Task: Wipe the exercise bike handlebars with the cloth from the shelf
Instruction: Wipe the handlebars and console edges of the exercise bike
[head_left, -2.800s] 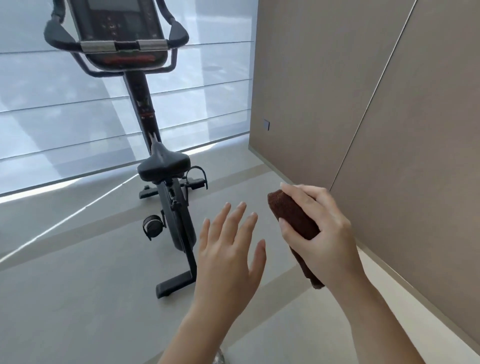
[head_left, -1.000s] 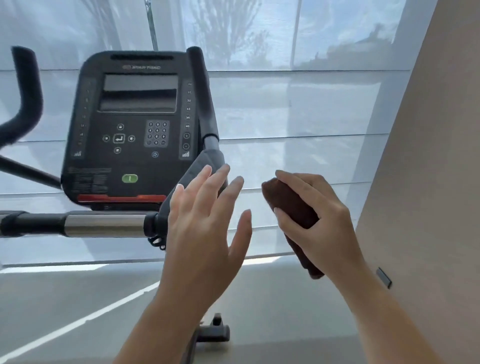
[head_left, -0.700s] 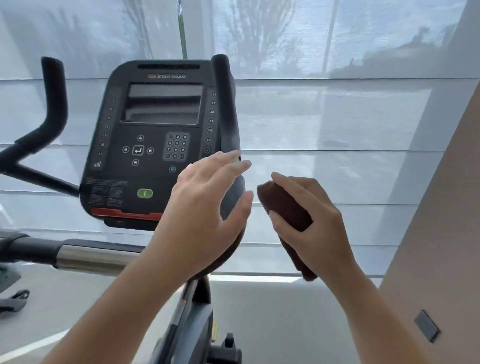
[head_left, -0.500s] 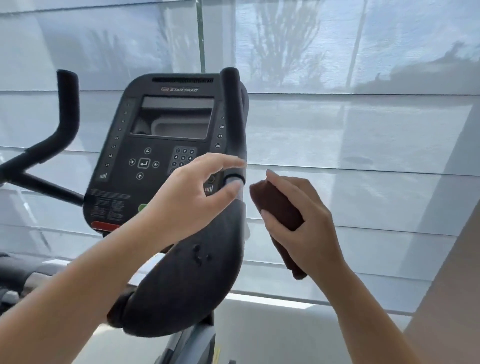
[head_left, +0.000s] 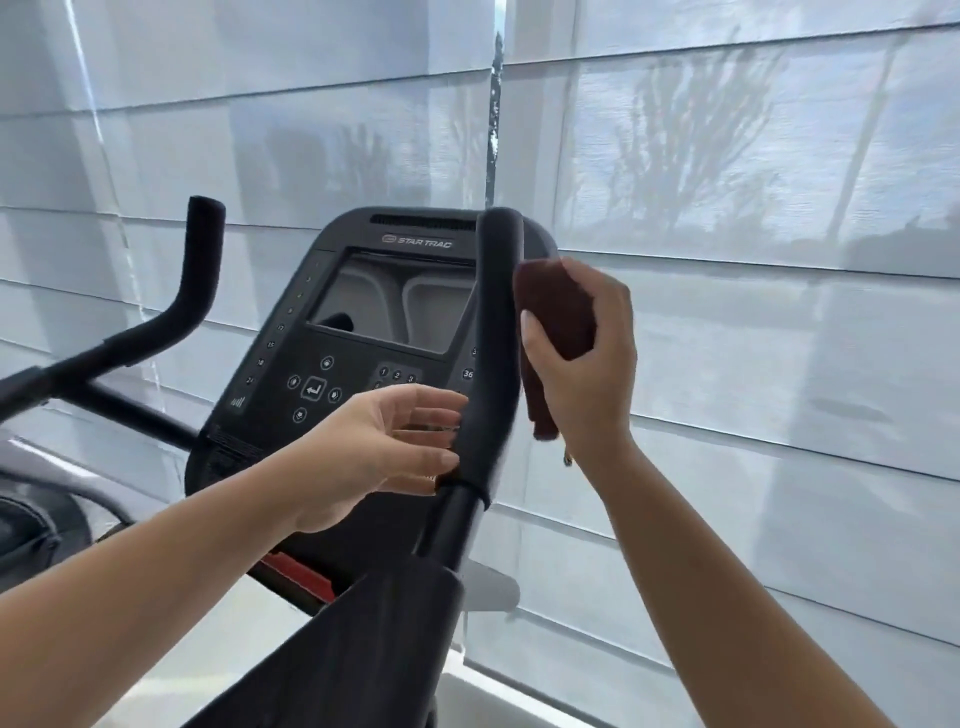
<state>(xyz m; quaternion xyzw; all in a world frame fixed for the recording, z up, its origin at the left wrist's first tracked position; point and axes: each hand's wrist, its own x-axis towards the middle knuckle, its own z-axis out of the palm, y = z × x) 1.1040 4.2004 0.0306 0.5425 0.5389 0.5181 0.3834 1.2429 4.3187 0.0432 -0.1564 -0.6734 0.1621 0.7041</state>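
Centrally, right hand gripping folded brown cloth beside upright black handlebar; left hand spreading open, fingertips touching it.

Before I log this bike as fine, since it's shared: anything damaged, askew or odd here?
Nothing stands out. Console and right handlebar look intact; the right hand holds the brown cloth beside it.
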